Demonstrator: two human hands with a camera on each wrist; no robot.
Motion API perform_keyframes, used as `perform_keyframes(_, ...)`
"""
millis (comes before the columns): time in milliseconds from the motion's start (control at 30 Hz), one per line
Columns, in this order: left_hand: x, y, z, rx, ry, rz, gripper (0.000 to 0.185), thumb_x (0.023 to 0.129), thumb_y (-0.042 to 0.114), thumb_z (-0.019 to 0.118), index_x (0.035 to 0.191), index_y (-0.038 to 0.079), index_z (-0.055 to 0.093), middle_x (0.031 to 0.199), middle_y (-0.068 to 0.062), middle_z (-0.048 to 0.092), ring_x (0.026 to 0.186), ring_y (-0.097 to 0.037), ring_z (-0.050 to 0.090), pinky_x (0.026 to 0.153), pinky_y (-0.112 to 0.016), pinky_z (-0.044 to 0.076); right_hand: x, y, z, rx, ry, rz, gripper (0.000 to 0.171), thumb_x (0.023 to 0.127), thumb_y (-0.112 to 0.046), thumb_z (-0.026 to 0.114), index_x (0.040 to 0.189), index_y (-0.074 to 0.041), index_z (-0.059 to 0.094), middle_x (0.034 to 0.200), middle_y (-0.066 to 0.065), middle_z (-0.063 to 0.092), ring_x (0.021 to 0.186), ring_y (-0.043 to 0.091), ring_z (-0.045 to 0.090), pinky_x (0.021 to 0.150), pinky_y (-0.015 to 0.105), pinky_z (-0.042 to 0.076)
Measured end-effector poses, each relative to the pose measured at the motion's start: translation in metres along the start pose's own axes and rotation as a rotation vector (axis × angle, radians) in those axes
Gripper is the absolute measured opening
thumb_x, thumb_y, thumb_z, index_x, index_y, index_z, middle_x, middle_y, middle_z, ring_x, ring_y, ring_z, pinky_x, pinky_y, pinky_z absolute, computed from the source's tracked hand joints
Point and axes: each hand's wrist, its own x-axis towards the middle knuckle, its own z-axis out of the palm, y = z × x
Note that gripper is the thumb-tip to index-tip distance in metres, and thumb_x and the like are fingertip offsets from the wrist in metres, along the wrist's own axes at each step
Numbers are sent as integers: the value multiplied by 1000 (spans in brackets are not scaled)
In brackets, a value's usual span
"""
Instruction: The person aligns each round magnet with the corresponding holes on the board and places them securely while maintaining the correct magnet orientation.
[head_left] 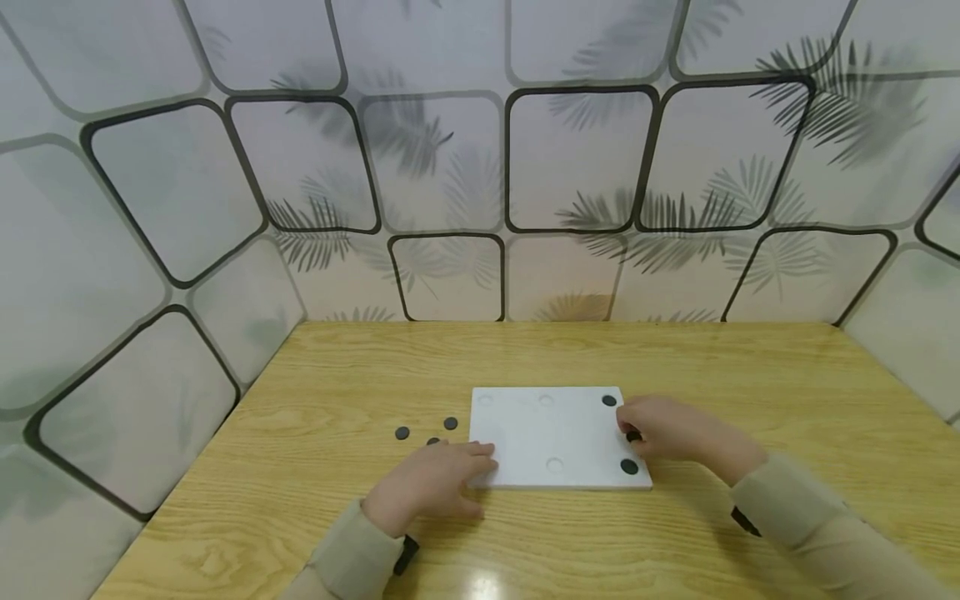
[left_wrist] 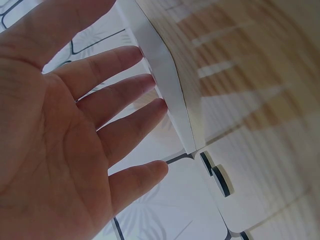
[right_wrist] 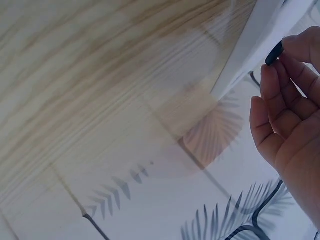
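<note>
The right hand (head_left: pixel 669 429) pinches a black disc (right_wrist: pixel 274 53) at the right side of the white board (head_left: pixel 517 425), between a far disc (head_left: pixel 609 401) and a near disc (head_left: pixel 629 467). The left hand (head_left: pixel 429 485), fingers straight, touches the left edge; loose discs (head_left: pixel 450 423) lie farther left. Probably a seating step (or lifting; unclear), it calls for careful fingertip control.

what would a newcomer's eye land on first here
Likely the white board on the wooden table, with black discs at its two right corners. The right hand pinches another disc at the board's right edge, while the left hand touches its left edge; a leaf-patterned backdrop stands behind.
</note>
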Motion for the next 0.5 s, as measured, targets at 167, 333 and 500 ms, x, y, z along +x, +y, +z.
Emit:
perform_keyframes(167, 0, 0, 0, -6, -2, 0, 55, 76, 37, 67, 125, 17, 51, 135, 3, 40, 121, -16, 38, 98, -37, 32, 6, -10, 2, -1, -22, -17, 16, 75, -5, 64, 72, -13, 51, 68, -6, 41, 59, 9, 36, 51, 22, 34)
perform_keyframes(333, 0, 0, 1, -2, 5, 2, 56, 76, 37, 68, 125, 17, 52, 134, 3, 40, 121, -15, 38, 98, -36, 33, 13, -22, 3, -15, -30, -57, 17, 74, -3, 63, 71, -13, 50, 67, -7, 38, 57, 9, 34, 51, 21, 31)
perform_keyframes(500, 0, 0, 0, -5, 5, 0, 55, 76, 37, 68, 125, 17, 51, 134, 3, 40, 121, -16, 38, 98, -36, 33, 20, -35, 4, -26, -28, -113, 18, 73, -1, 62, 71, -13, 48, 67, -8, 36, 57, 8, 32, 51, 20, 30)
